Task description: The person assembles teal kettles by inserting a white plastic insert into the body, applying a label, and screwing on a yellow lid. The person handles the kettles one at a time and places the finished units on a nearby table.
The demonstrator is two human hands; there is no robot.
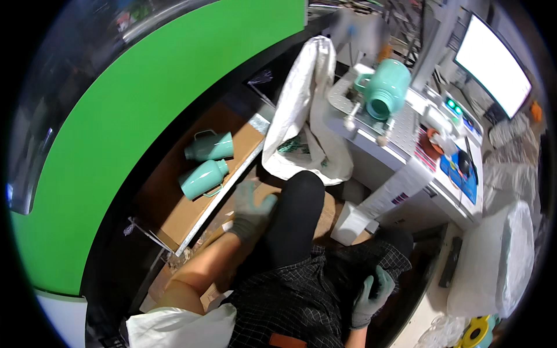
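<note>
Gloves cover both of your hands, grey-green and snug. Your left hand [253, 204] sits near the centre of the view, resting against your left knee [299, 200], which is clad in black. Its fingers are loosely spread and slightly curled over the side of the knee, pinching nothing. Your bare left forearm runs back from it toward seven o'clock.

Your right hand [372, 293] lies at about five o'clock, on the black checked cloth of your shorts [301, 296]. Its fingers are bent and close together, gripping nothing that can be made out.

At about ten o'clock from your left hand, two mint-green jugs [204, 178] lie on their sides on a brown cardboard sheet [174, 214], one just above the other, close but apart. They are near your left hand, not touching it.

At twelve o'clock from that hand, a white sack [301, 98] hangs open, with something green just visible inside. To its right, at about one o'clock, a third mint-green jug [386, 87] lies on its side, clamped on the perforated plate of a white machine [394, 174], its open mouth facing you. A bright monitor [493, 64] stands at two o'clock. A large green curved panel [133, 104] fills the left side.
</note>
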